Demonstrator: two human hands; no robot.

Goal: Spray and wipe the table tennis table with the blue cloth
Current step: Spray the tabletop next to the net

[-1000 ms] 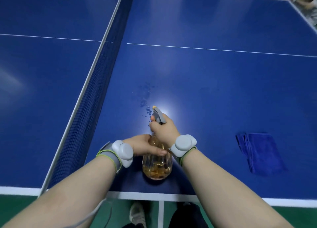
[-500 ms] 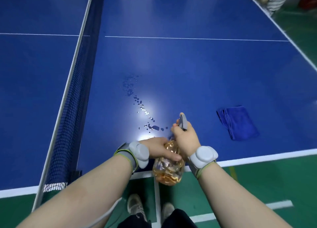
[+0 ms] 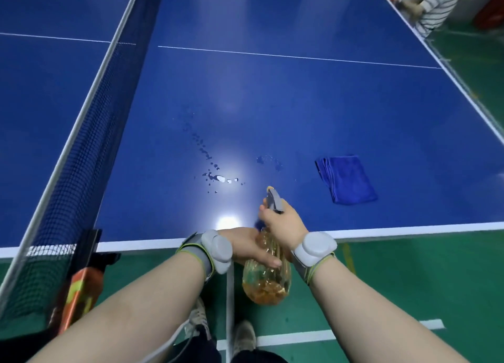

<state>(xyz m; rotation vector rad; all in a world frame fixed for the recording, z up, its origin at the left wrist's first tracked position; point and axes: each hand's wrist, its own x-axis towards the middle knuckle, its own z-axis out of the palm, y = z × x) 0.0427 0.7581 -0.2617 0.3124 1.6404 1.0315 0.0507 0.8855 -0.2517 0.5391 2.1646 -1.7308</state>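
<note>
An amber spray bottle (image 3: 266,283) with a grey trigger head hangs at the near edge of the blue table tennis table (image 3: 300,111). My right hand (image 3: 282,223) grips its neck and trigger, nozzle pointing over the table. My left hand (image 3: 249,246) holds the bottle's body from the left side. Droplets (image 3: 215,176) lie on the table ahead of the nozzle, with a smaller wet patch (image 3: 268,161) to their right. The folded blue cloth (image 3: 345,178) lies on the table to the right of the bottle, untouched.
The net (image 3: 90,133) runs along the left, its clamp post (image 3: 90,248) at the near edge. A person in a striped top (image 3: 433,8) stands at the far right corner. Green floor and my shoes (image 3: 242,338) lie below.
The bottle and both hands have shifted right along the near edge, closer to the cloth. A new wet patch has appeared right of the first droplets.
</note>
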